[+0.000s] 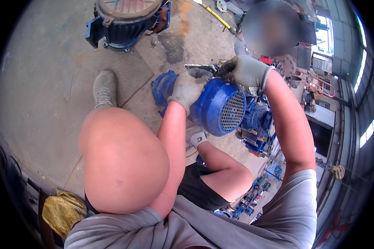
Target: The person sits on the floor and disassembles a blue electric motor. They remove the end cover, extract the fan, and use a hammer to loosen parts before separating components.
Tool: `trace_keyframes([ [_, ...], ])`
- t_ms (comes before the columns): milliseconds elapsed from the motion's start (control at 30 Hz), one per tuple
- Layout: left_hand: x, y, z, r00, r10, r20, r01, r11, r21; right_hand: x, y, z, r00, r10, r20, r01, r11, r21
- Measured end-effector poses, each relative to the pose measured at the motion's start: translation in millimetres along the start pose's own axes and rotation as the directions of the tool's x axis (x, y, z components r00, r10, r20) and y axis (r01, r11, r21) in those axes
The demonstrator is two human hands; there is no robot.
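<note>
A blue electric motor [210,106] with a round perforated fan cover lies on its side on the floor in front of me. My left hand [189,89], in a grey glove with dark fingers, rests against the motor's body. Its fingers curl at the motor's far side, and what they grip there is hidden. My right hand [245,71], gloved the same way, is above the far edge of the fan cover. Its fingers are bent together close to the left hand's fingertips; I cannot make out what is between them.
A larger dark blue motor housing [131,29] stands at the far left. Beyond lies a yellow-handled tool [214,15]. More blue motors [255,118] stand on the right. Another person [272,29], blurred, is at the far right. A yellow sack [64,211] lies at the near left.
</note>
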State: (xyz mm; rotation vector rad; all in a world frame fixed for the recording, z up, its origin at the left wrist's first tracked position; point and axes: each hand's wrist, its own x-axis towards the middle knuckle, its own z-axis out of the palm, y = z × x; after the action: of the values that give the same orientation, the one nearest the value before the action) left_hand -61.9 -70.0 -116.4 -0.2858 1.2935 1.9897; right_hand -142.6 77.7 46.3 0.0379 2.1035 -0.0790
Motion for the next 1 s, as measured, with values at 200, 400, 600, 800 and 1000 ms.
trace_keyframes([
  [200,6,-5,-3,1.000,0.006,0.007,-0.006,1.000,0.028,-6,-22,9,0.995,0.042,-0.091,-0.058,0.982,-0.179],
  [400,6,-5,0,1.000,0.010,0.006,-0.010,0.997,0.073,-1,15,6,1.000,0.027,0.003,-0.027,0.970,0.242],
  [600,3,8,-4,1.000,-0.012,0.007,0.011,0.993,0.121,-8,-1,13,0.984,-0.097,-0.149,0.084,0.992,-0.090],
  [800,9,-4,-6,1.000,0.012,0.008,-0.013,0.990,0.143,-5,16,15,0.995,0.033,-0.093,-0.007,0.964,0.266],
  [1000,14,-14,-7,1.000,-0.004,0.027,0.002,0.998,0.059,-2,12,22,0.987,0.016,-0.158,0.012,0.985,0.171],
])
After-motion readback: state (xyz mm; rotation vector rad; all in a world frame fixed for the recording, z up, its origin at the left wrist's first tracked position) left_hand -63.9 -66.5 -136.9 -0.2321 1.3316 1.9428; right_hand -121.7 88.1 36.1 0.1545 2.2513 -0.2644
